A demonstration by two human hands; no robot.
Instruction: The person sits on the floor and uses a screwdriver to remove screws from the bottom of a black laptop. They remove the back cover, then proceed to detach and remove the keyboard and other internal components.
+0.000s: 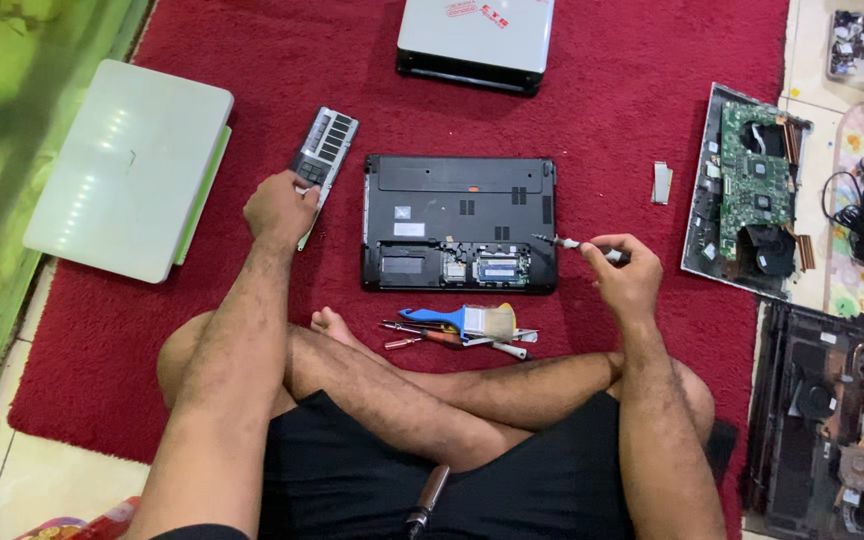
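Grey panel (324,150) gripped by left hand (279,208); right hand (624,275) pinches screwdriver (577,244).

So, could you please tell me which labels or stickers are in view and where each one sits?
Sticker: small pale rectangle on the black laptop base, left of middle.
Red marking: on the white laptop lid at the top.
No screens or packages visible.

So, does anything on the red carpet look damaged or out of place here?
Nothing looks spilled or broken. The black laptop lies bottom up with a cover panel off in the left hand; the right hand holds a screwdriver.
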